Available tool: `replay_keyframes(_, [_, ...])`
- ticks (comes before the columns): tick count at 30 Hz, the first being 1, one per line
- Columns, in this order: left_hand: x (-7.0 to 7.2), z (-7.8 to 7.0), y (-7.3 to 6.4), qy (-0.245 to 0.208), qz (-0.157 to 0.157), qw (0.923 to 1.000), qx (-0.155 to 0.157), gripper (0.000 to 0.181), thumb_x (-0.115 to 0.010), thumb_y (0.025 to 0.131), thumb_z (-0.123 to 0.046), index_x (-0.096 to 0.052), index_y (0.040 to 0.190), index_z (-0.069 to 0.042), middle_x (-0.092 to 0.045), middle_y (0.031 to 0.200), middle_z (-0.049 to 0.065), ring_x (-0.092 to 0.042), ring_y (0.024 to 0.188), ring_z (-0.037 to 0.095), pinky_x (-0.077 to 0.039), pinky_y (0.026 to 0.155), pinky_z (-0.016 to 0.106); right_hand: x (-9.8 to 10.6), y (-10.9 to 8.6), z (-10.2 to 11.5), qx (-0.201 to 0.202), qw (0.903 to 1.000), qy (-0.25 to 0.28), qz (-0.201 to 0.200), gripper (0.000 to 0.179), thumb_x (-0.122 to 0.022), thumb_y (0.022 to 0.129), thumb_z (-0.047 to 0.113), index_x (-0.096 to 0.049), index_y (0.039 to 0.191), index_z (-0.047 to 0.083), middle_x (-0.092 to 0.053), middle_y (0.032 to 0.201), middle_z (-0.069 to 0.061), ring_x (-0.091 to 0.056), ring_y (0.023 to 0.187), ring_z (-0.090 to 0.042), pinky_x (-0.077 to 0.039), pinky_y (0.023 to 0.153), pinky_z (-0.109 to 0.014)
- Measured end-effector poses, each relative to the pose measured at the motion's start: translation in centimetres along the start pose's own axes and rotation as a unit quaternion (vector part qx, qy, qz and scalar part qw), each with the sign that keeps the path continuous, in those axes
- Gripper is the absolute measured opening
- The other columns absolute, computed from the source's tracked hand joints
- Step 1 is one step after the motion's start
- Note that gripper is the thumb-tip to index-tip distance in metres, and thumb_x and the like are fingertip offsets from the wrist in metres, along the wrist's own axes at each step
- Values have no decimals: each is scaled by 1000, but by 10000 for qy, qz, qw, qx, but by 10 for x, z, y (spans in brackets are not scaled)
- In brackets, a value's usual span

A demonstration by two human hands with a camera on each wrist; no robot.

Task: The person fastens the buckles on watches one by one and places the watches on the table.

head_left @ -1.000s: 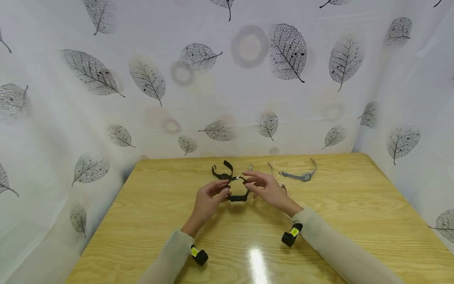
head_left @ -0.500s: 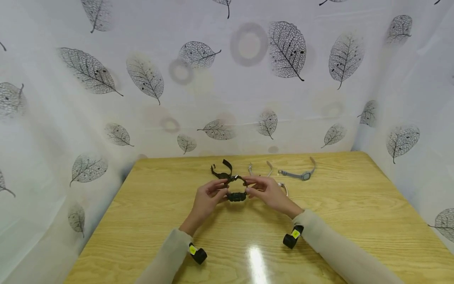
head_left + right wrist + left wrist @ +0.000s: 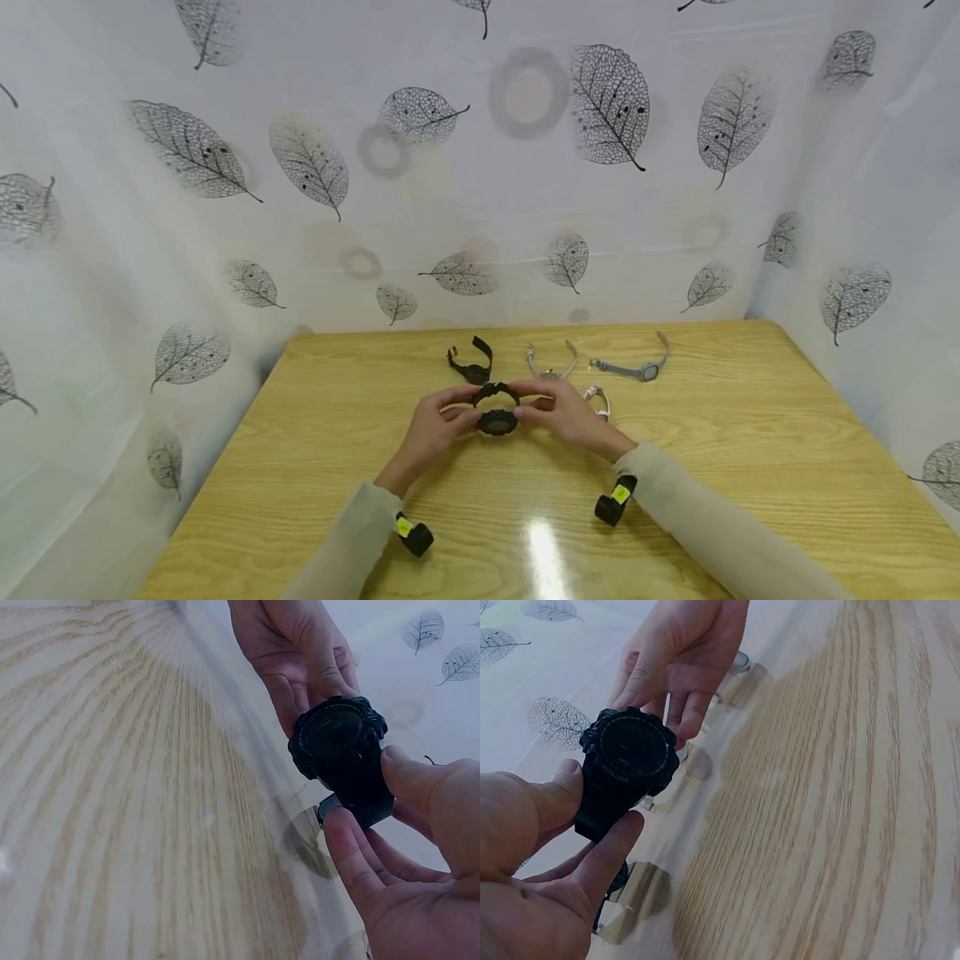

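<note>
Between both hands a black digital wristwatch point(image 3: 497, 422) is held up, its strap closed into a loop and its round face turned toward me. My left hand point(image 3: 439, 422) pinches the loop's left side between thumb and fingers. On the opposite side my right hand point(image 3: 558, 412) pinches it the same way. In the left wrist view the watch's chunky bezel point(image 3: 631, 752) is plain, with the strap running down between the thumb and fingers of the left hand point(image 3: 555, 855). The right wrist view has the right hand point(image 3: 405, 847) gripping the strap's other side.
Behind the hands another black watch point(image 3: 476, 372) lies on the wooden table point(image 3: 337, 467). To its right are a pale-strapped watch point(image 3: 532, 360), a grey-blue watch point(image 3: 648, 371) and a white watch point(image 3: 603, 402). A leaf-patterned curtain point(image 3: 480, 192) hangs behind the table.
The held black watch has tilted, so its face now points up toward me. Both hands have turned with it and stay on its two sides. The pale watch behind shows more fully.
</note>
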State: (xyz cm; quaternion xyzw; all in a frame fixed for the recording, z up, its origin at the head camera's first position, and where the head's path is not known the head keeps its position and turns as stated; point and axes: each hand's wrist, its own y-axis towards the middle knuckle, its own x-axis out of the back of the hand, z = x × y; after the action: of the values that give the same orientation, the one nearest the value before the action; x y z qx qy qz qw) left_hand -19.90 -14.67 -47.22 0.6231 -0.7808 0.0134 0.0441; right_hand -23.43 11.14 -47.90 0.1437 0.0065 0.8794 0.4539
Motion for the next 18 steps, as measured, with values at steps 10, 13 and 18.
replay_keyframes(10, [2,6,0,1470,-162,9889,-125,33,-75,95,-12,-72,127,-4,-73,115,16,-70,94,24,-60,73,31,-1,-1,-3,-466,9983,-362,23,49,-68,102,22,-57,146,6,-53,150,-16,-56,132,-35,-54,102,-38])
replay_keyframes(13, [3,7,0,1772,-176,9840,-111,32,-76,95,-16,-73,125,-7,-75,110,9,-69,93,20,-57,75,28,-2,-2,-3,-546,9983,-210,77,48,-67,102,20,-56,146,3,-51,149,-21,-57,130,-39,-56,99,-39])
replay_keyframes(18, [3,9,1,1944,-132,9806,-201,31,-77,95,-17,-73,124,-6,-76,108,7,-67,90,17,-56,75,28,-3,0,-4,-586,9981,-196,75,48,-68,102,19,-57,144,1,-53,147,-22,-62,125,-36,-57,96,-36])
